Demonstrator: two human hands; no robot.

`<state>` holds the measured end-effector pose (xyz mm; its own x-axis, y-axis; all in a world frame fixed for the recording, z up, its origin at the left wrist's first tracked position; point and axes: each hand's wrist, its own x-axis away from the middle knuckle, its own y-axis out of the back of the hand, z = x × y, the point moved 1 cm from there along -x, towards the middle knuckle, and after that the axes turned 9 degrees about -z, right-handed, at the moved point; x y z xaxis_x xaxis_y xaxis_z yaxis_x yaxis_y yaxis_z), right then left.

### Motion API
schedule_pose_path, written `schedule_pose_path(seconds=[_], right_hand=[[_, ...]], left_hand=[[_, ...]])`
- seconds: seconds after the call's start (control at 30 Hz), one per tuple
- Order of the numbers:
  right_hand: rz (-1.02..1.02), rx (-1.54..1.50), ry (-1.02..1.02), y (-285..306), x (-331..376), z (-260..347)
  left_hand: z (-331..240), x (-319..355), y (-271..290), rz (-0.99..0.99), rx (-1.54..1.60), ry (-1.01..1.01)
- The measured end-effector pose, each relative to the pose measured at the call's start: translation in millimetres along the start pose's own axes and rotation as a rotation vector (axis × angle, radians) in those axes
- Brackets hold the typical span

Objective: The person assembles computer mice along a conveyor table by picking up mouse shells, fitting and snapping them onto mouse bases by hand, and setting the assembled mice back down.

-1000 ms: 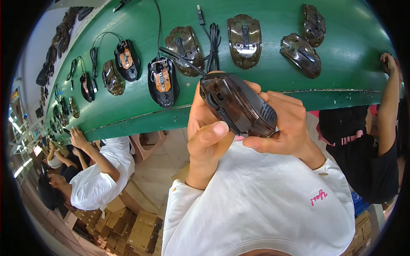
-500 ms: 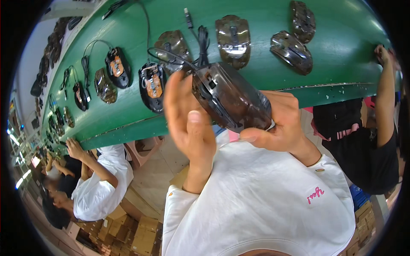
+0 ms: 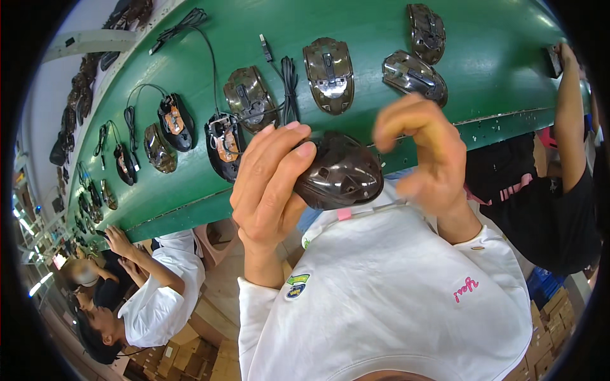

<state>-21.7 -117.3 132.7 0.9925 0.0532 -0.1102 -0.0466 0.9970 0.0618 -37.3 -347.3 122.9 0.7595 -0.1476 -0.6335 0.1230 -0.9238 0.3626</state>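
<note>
My left hand (image 3: 264,190) grips a dark, glossy computer mouse (image 3: 346,174) in front of my chest, fingers over its left end. The mouse's wide end points right, and small holes show in its surface. My right hand (image 3: 432,152) is off the mouse, to its right; the curled fingers stand apart from the thumb, partly blurred, with nothing seen between them. Left of my left hand, an opened mouse base (image 3: 222,149) with an orange-brown board and wires lies on the green bench (image 3: 356,19).
Translucent mouse top shells (image 3: 329,76) lie across the bench, including a shell (image 3: 416,76) at the right. A coiled cable (image 3: 289,86) lies among them. More opened mice (image 3: 175,120) line the left. Co-workers sit at both sides; cardboard boxes (image 3: 184,355) stand on the floor.
The mouse has turned and moved slightly left and lower. My left hand has closed on it, while my right hand has let go and drawn away to the right.
</note>
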Motion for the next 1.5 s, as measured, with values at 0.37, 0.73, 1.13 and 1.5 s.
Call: schedule_pose_path(seconds=[0.37,0.73,1.13,1.5], right_hand=[[-0.032,0.140,0.569,-29.6,-17.5,34.5],[-0.057,0.180,0.616,-35.7,-12.8,37.0],[-0.063,0.438,0.632,-34.1,-15.1,38.6],[0.056,0.561,0.924,-37.4,17.5,6.1]], left_hand=[[-20.1,-2.0,-3.1,-0.019,0.170,0.118],[-18.9,5.4,-1.1,-0.212,0.100,-0.058],[-6.1,5.9,9.6,-0.124,0.055,-0.139],[-14.4,11.4,10.7,-0.258,1.233,1.262]])
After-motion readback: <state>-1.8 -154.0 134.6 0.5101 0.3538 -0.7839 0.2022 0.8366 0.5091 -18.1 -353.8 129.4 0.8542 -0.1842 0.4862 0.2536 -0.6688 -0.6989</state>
